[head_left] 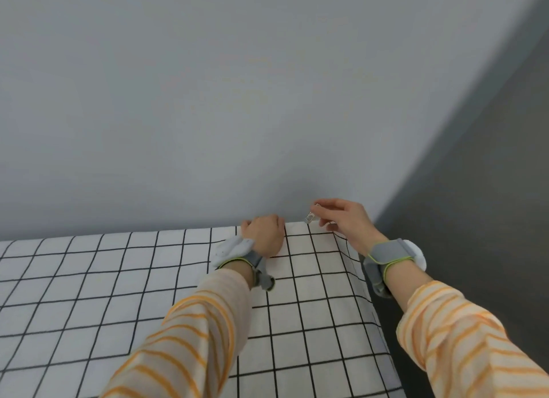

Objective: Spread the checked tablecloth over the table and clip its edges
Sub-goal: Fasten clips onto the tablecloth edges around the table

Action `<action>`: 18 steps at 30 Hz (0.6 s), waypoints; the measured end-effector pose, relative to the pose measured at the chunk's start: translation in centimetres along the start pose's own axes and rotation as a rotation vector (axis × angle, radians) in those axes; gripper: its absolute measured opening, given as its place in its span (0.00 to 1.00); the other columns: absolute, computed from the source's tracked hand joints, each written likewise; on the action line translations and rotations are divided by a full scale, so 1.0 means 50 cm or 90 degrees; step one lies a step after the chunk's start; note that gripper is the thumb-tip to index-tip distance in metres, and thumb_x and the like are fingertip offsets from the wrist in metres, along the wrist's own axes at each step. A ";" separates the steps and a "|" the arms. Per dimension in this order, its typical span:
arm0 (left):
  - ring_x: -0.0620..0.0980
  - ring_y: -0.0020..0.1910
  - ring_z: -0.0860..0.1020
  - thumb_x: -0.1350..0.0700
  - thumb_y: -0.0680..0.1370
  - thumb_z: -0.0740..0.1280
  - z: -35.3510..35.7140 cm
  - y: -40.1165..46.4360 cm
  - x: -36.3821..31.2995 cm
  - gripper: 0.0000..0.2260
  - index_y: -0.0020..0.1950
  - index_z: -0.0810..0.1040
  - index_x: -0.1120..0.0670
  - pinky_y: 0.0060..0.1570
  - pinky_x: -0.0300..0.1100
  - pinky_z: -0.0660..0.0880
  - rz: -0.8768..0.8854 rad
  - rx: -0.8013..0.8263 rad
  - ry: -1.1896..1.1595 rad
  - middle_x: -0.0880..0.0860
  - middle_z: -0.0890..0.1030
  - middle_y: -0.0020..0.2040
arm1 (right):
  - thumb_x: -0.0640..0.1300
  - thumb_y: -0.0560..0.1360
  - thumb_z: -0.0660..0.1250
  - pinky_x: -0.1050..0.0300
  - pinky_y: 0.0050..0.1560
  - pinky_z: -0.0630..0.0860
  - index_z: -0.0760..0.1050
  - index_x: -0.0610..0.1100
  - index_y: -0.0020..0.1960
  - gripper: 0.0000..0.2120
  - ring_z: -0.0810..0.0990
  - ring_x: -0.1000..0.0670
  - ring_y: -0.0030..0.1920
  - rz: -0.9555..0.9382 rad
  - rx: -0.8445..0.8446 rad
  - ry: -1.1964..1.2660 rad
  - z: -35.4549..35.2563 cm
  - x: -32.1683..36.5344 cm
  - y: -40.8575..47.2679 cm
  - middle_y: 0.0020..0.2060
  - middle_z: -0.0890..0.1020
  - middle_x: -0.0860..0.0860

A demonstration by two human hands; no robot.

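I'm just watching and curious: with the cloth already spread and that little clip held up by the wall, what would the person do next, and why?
Probably lower the clip onto the far edge of the tablecloth and push it on. The right hand holds it just above that edge, while the left hand presses the cloth beside it.
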State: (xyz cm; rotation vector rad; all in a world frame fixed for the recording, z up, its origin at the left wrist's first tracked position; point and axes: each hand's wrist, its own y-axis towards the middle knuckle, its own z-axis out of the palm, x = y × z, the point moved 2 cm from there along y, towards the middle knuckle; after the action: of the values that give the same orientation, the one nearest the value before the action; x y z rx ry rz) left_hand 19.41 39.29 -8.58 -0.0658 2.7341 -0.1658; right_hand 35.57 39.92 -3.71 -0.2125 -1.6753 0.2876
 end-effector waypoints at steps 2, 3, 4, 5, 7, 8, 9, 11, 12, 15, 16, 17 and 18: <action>0.56 0.51 0.75 0.54 0.81 0.49 0.009 -0.003 0.004 0.15 0.47 0.75 0.56 0.53 0.47 0.62 0.027 -0.057 0.034 0.55 0.81 0.50 | 0.43 0.70 0.72 0.64 0.36 0.72 0.79 0.38 0.54 0.14 0.77 0.54 0.34 -0.006 0.015 -0.019 0.007 -0.001 0.014 0.37 0.81 0.49; 0.56 0.51 0.75 0.54 0.81 0.50 0.015 -0.006 0.008 0.15 0.46 0.74 0.55 0.52 0.47 0.62 0.041 -0.090 0.050 0.54 0.81 0.49 | 0.44 0.70 0.72 0.63 0.39 0.71 0.80 0.39 0.53 0.14 0.78 0.53 0.36 -0.008 0.016 -0.026 0.011 -0.002 0.022 0.38 0.82 0.49; 0.56 0.50 0.74 0.54 0.82 0.50 0.018 -0.015 0.012 0.15 0.46 0.74 0.54 0.51 0.47 0.62 0.052 -0.115 0.058 0.54 0.81 0.49 | 0.44 0.70 0.72 0.62 0.40 0.70 0.80 0.39 0.53 0.13 0.78 0.53 0.39 -0.010 0.016 -0.029 0.016 -0.003 0.024 0.39 0.82 0.48; 0.55 0.50 0.74 0.53 0.82 0.50 0.024 -0.012 0.014 0.15 0.46 0.74 0.54 0.51 0.47 0.62 0.064 -0.135 0.060 0.53 0.81 0.49 | 0.43 0.70 0.72 0.62 0.42 0.70 0.80 0.39 0.53 0.14 0.78 0.53 0.41 -0.013 0.016 -0.032 0.018 -0.005 0.036 0.41 0.82 0.47; 0.55 0.49 0.74 0.53 0.82 0.49 0.028 -0.013 0.018 0.15 0.45 0.73 0.53 0.51 0.47 0.62 0.069 -0.143 0.060 0.52 0.80 0.48 | 0.41 0.69 0.72 0.63 0.44 0.71 0.80 0.35 0.55 0.16 0.78 0.52 0.42 -0.015 0.014 -0.032 0.023 -0.007 0.049 0.43 0.82 0.45; 0.54 0.49 0.74 0.52 0.82 0.49 0.029 -0.011 0.019 0.15 0.45 0.72 0.53 0.51 0.47 0.62 0.069 -0.144 0.059 0.52 0.80 0.47 | 0.40 0.69 0.73 0.63 0.46 0.72 0.79 0.34 0.55 0.17 0.78 0.52 0.42 -0.013 0.014 -0.031 0.023 -0.008 0.057 0.43 0.82 0.44; 0.54 0.49 0.73 0.52 0.82 0.48 0.030 -0.008 0.019 0.15 0.44 0.72 0.53 0.51 0.46 0.62 0.069 -0.147 0.058 0.52 0.80 0.47 | 0.40 0.69 0.73 0.63 0.48 0.73 0.79 0.33 0.55 0.17 0.79 0.52 0.42 -0.013 0.016 -0.036 0.023 -0.008 0.065 0.44 0.82 0.43; 0.54 0.49 0.73 0.52 0.82 0.48 0.032 -0.007 0.020 0.15 0.44 0.71 0.52 0.51 0.46 0.61 0.071 -0.149 0.056 0.51 0.80 0.47 | 0.41 0.68 0.73 0.60 0.52 0.71 0.80 0.35 0.53 0.16 0.79 0.51 0.46 -0.007 0.025 -0.071 0.022 -0.004 0.077 0.44 0.82 0.44; 0.54 0.49 0.73 0.52 0.82 0.48 0.032 -0.007 0.019 0.15 0.44 0.72 0.52 0.51 0.46 0.62 0.072 -0.151 0.053 0.51 0.80 0.47 | 0.43 0.68 0.74 0.60 0.53 0.70 0.81 0.36 0.52 0.15 0.79 0.52 0.47 -0.001 0.034 -0.090 0.022 -0.002 0.080 0.44 0.83 0.45; 0.54 0.48 0.74 0.52 0.82 0.49 0.035 -0.007 0.020 0.14 0.44 0.72 0.52 0.51 0.47 0.62 0.081 -0.162 0.049 0.51 0.80 0.47 | 0.46 0.67 0.74 0.64 0.47 0.68 0.82 0.39 0.50 0.15 0.77 0.57 0.46 0.024 0.064 -0.135 0.025 0.001 0.086 0.41 0.83 0.49; 0.54 0.48 0.74 0.52 0.82 0.49 0.035 -0.007 0.020 0.14 0.44 0.71 0.52 0.51 0.47 0.62 0.081 -0.165 0.048 0.51 0.80 0.46 | 0.47 0.67 0.74 0.65 0.44 0.68 0.82 0.39 0.49 0.14 0.77 0.59 0.44 0.026 0.070 -0.141 0.027 0.001 0.089 0.41 0.83 0.49; 0.54 0.48 0.74 0.52 0.82 0.48 0.035 -0.006 0.020 0.14 0.43 0.71 0.51 0.50 0.46 0.62 0.081 -0.171 0.045 0.51 0.80 0.46 | 0.47 0.67 0.74 0.65 0.44 0.67 0.82 0.39 0.50 0.15 0.76 0.61 0.43 0.026 0.069 -0.146 0.029 0.001 0.093 0.41 0.82 0.49; 0.54 0.48 0.74 0.52 0.82 0.48 0.035 -0.006 0.020 0.15 0.43 0.71 0.51 0.50 0.47 0.62 0.084 -0.178 0.041 0.51 0.80 0.45 | 0.46 0.67 0.74 0.65 0.44 0.67 0.82 0.39 0.50 0.15 0.76 0.61 0.42 0.023 0.066 -0.147 0.032 0.002 0.097 0.41 0.82 0.49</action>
State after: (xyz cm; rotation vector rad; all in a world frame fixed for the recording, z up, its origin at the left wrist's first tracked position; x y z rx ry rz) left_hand 19.19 38.76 -10.55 0.0422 2.7951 0.2548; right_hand 33.86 44.47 -5.32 -0.1361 -1.8801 0.4391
